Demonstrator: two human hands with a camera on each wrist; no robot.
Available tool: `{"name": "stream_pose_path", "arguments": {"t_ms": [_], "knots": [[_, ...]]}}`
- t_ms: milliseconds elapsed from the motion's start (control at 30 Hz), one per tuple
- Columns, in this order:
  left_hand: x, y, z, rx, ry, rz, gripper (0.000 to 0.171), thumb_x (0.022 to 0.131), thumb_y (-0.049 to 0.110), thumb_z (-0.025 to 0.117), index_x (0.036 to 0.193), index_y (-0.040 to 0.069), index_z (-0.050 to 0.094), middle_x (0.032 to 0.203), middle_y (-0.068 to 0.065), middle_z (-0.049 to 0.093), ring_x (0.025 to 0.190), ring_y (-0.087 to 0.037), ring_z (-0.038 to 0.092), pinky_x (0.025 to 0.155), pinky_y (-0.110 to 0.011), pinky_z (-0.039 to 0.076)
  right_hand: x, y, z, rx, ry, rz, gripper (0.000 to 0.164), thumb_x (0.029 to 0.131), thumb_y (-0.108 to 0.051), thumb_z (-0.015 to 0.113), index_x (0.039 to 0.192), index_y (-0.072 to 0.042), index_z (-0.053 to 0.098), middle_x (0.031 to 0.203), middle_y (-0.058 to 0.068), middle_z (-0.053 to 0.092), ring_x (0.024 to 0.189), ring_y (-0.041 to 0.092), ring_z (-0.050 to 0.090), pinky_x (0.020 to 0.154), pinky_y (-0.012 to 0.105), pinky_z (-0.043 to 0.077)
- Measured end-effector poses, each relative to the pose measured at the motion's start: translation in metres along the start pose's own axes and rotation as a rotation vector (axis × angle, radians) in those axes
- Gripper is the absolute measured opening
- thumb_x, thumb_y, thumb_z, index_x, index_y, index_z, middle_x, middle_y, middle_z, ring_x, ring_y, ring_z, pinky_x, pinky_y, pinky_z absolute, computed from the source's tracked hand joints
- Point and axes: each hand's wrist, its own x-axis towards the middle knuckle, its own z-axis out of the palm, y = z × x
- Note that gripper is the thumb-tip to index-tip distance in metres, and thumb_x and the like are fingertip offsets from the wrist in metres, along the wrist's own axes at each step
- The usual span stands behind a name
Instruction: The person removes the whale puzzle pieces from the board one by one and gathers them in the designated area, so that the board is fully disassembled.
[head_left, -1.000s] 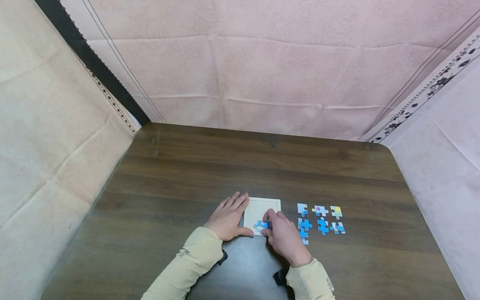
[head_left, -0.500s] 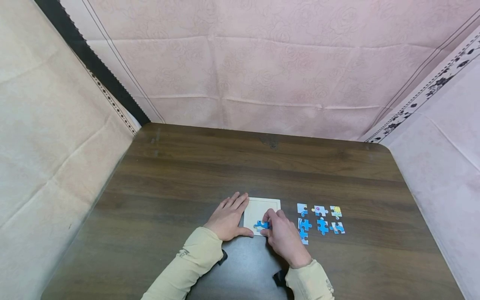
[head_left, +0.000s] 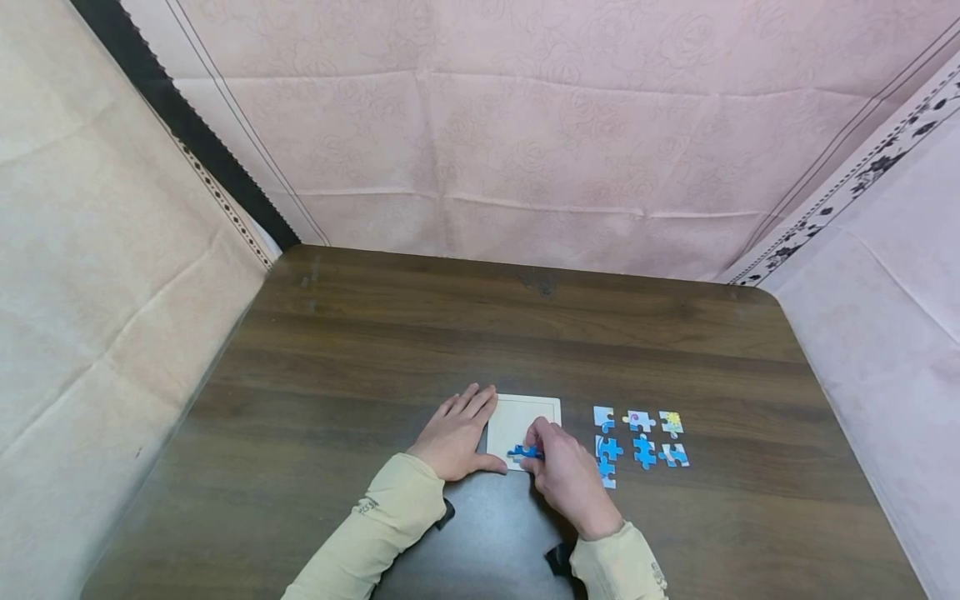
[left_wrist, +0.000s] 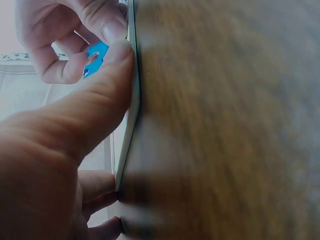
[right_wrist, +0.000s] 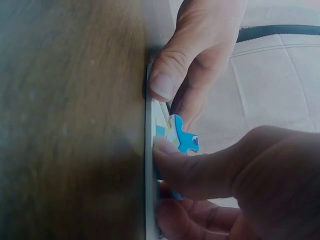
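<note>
A blue jigsaw piece (head_left: 522,451) is pinched by my right hand (head_left: 567,475) over the lower part of a white puzzle board (head_left: 517,414). Its knobbed edge stands tilted up off the board in the right wrist view, and the fingers hide its right part. Below it, a patch of blue and yellow (right_wrist: 160,131) shows on the board. My left hand (head_left: 459,435) rests along the board's left side with fingers extended. Its thumb (left_wrist: 107,85) lies on the near edge, close to the raised piece.
Right of the board, several loose jigsaw pieces (head_left: 645,452) lie in rough rows on the brown wooden table (head_left: 420,333). The nearest column of them is partly behind my right hand. Pale cloth (head_left: 480,142) hangs beyond the table's far edge.
The blue jigsaw piece has tipped from nearly flat to steeply tilted in my right fingers, so less of its face shows. The left hand has stayed in place.
</note>
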Motion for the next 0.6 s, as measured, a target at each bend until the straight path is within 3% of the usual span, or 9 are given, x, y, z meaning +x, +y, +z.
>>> {"name": "stream_pose_path", "arguments": {"t_ms": [600], "knots": [[-0.0008,0.0006,-0.002,0.002,-0.006,0.003,0.103,0.08,0.072,0.058,0.155,0.01,0.024,0.161,-0.002,0.02,0.148,-0.024,0.012,0.118,-0.045,0.016,-0.0016,0.0039,0.0012,0.082,0.017,-0.067,0.024,0.082,-0.005,0.077,0.1,-0.011,0.063,0.085,-0.002,0.058,0.07,0.013,0.053,0.072,0.029,0.056]]}}
